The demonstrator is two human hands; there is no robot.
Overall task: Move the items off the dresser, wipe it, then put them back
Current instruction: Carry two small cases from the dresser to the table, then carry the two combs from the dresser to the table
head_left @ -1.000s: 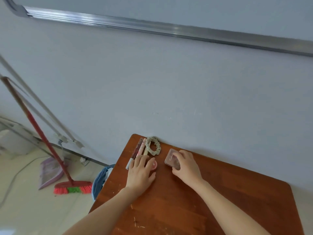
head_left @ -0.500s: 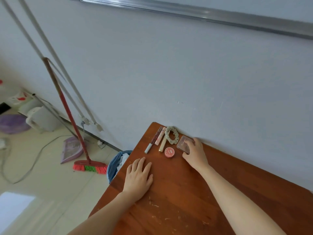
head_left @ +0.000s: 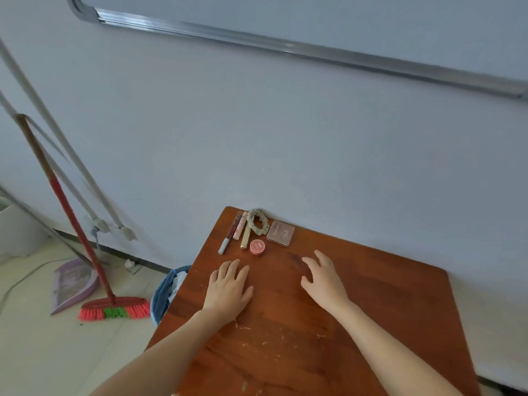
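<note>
The brown wooden dresser top (head_left: pixel 371 304) carries a row of small items at its far left corner against the wall: a dark red tube (head_left: pixel 230 232), a pink tube (head_left: pixel 240 229), a gold tube (head_left: pixel 245 238), a beige scrunchie (head_left: pixel 257 221), a round red tin (head_left: pixel 257 247) and a square pink compact (head_left: pixel 281 233). My left hand (head_left: pixel 228 290) lies flat on the wood just below the tubes, holding nothing. My right hand (head_left: pixel 324 278) hovers with fingers spread below the compact, apart from it and holding nothing.
Pale crumbs are scattered on the wood near my forearms. A blue bin (head_left: pixel 168 290) stands by the dresser's left edge. A red broom (head_left: pixel 108 307) and a purple dustpan (head_left: pixel 74 284) rest on the floor at left, against the grey wall.
My right hand has let go of the compact and drawn back toward me. My left hand came off the red tin earlier and now rests lower on the wood.
</note>
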